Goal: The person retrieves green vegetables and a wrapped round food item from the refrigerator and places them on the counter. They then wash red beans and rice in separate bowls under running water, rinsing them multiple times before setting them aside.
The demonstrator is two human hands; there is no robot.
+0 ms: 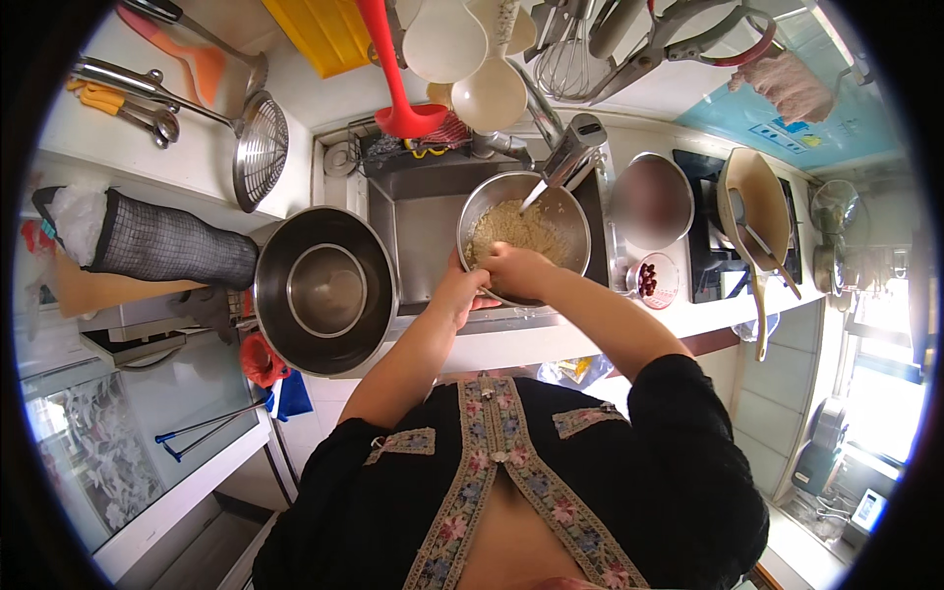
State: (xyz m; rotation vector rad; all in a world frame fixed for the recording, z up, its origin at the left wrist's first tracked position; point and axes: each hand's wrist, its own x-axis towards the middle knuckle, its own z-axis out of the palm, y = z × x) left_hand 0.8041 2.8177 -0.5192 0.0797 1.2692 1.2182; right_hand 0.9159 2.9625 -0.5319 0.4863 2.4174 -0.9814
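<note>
A stainless steel mixing bowl (580, 234) stands over the right part of the steel sink (428, 221). Wet, pale tan grains (520, 225) fill its lower part, some stuck to the wall. My left hand (463, 289) grips the near-left rim, thumb on top and fingers beneath. Inside the bowl, my right hand (516, 270) is down in the grains near the same side; its fingertips are hidden, so I cannot tell what they grasp. From the faucet (575, 151) above the far rim, a stream of water (534, 195) runs into the bowl.
Left of the sink sits a large dark pan (273, 295) with a smaller bowl (326, 290) inside. At right are a metal bowl (653, 200), a glass cup of dark red pieces (647, 280) and a beige pan (759, 192) on the cooktop. A red ladle (394, 81) hangs above the sink.
</note>
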